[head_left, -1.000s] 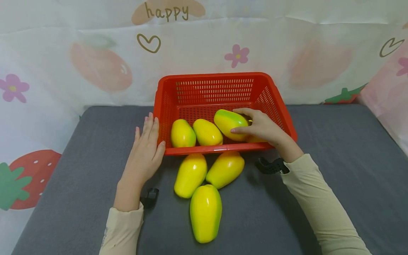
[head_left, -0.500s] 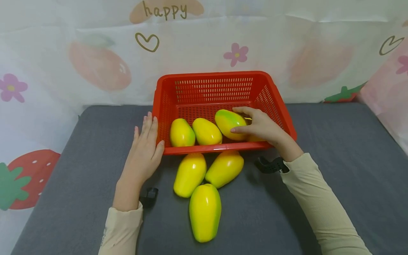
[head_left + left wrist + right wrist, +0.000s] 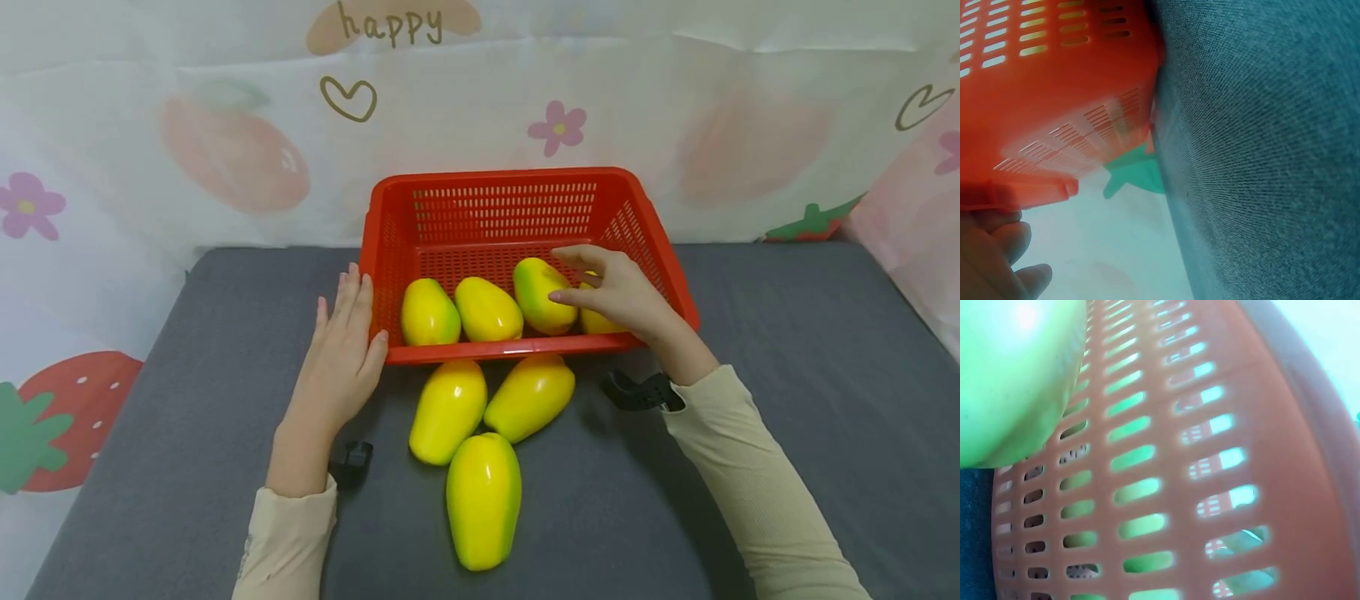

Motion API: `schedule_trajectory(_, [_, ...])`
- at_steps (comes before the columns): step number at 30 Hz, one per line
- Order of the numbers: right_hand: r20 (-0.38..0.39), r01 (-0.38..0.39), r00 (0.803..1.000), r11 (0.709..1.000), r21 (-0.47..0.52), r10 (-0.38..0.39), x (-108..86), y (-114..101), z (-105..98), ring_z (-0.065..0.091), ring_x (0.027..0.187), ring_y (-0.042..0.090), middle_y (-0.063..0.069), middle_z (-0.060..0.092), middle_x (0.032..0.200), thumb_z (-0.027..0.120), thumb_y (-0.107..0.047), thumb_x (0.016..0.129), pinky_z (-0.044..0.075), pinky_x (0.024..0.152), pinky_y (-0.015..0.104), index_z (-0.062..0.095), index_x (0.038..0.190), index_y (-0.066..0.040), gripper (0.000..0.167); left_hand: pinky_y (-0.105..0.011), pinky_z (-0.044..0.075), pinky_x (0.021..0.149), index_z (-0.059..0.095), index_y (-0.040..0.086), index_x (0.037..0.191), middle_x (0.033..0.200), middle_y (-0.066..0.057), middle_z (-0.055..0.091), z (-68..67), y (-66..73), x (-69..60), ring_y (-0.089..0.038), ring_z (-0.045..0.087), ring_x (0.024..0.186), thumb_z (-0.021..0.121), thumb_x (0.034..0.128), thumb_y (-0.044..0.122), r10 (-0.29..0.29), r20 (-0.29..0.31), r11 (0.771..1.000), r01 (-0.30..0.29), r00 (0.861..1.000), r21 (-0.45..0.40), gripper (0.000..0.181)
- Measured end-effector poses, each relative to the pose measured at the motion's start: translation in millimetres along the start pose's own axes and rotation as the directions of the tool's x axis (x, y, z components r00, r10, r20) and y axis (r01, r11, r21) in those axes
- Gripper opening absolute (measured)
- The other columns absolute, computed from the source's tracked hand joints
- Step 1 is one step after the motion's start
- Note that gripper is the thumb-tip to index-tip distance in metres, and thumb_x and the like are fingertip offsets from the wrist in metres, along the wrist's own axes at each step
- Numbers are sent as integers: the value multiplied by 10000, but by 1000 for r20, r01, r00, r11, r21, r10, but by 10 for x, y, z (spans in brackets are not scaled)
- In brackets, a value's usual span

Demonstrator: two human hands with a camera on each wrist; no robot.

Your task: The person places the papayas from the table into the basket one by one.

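Observation:
In the head view my left hand lies with straight fingers along the left end of the red plastic basket. My right hand is over the basket's right part, thumb and fingers parted around the near side of a yellow-green mango; it no longer grips it, and whether the thumb touches it I cannot tell. To its left in the basket lie a mango and another mango. Under the right hand a further mango is partly hidden. A mango fills the right wrist view's upper left.
On the grey cloth, in front of the basket, lie three more mangoes: a left mango, a right mango and a near mango. A patterned curtain stands right behind the basket.
The right hand has let go of the mango and drawn slightly up and right. That mango has settled more upright in the row. The left hand has stayed in place.

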State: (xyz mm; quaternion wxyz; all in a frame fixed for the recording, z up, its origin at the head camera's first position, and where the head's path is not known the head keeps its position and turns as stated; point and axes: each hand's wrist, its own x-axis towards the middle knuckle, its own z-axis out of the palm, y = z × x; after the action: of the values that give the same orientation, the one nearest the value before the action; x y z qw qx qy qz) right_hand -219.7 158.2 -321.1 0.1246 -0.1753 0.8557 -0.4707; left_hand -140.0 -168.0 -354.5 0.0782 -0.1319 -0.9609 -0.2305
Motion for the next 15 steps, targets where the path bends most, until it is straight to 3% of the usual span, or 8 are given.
schedule_trajectory(6, [-52,41,998,999,17,-40,-102,-63,3,441,1265,312,146,496,1357,693,-177,856,347,1050,449,486,1348,-7,560,-503,-1,1134,128,-52,1482,1570,-157,19,11,5,4,-273,19,1439,372,975,219,0,3,1000,0,1000,-3,624])
schedule_trajectory(15, [-40,180,983,980,83,-177,-411,-146,78,468,1247,309,176,498,1345,692,-49,839,384,1020,402,501,1316,39,521,-493,0,1137,137,-51,1481,1568,-164,38,5,1,0,-270,26,1439,377,973,219,-3,-5,1000,3,1000,3,623])
